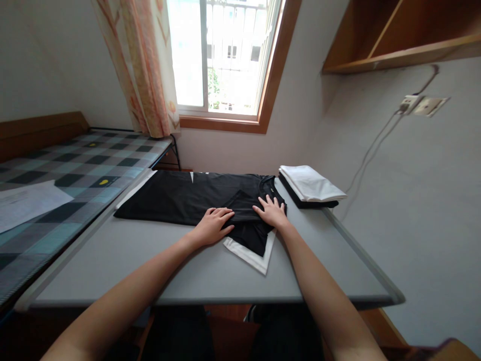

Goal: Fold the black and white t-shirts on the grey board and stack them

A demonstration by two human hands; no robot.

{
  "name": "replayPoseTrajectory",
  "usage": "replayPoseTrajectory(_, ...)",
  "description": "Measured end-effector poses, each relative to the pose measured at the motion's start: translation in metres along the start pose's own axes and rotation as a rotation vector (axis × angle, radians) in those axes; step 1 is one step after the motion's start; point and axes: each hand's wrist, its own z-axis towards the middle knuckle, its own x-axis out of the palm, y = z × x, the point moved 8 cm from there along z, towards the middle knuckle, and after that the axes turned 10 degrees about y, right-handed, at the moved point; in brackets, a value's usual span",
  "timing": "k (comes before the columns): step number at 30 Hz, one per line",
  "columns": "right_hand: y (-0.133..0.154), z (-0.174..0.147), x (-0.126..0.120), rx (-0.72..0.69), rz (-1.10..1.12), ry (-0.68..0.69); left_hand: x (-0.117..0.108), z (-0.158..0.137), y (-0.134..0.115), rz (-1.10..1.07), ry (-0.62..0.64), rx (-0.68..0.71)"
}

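Note:
A black T-shirt [180, 198] with white trim lies lengthwise across the table, its collar toward the right. One sleeve, edged in white, sticks out from the shirt toward me. My left hand [214, 226] rests on the shirt's near edge beside that sleeve, fingers extended and flat. Farther right, my right hand [272, 212] presses on the cloth just below the collar with its fingers spread. Neither hand grips the fabric.
The grey table [112, 260] carries folded white cloth [310, 183] on folded black cloth [300, 201] at the back right. A checkered bed [124, 160] with a paper sheet [30, 203] stands left. Cables [370, 150] hang from a wall socket [409, 104].

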Motion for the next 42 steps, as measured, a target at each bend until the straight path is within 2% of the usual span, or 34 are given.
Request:
replayPoseTrajectory(35,0.000,0.000,0.000,-0.003,0.013,0.001,0.000,0.000,-0.001,-0.028,0.009,0.005)
replayPoseTrajectory(39,-0.001,0.000,0.000,-0.007,0.014,0.000,-0.010,0.000,0.007,-0.113,-0.065,0.009)
replayPoseTrajectory(42,-0.001,0.000,0.000,-0.006,0.019,0.000,-0.025,0.000,0.026,-0.157,-0.179,-0.074)
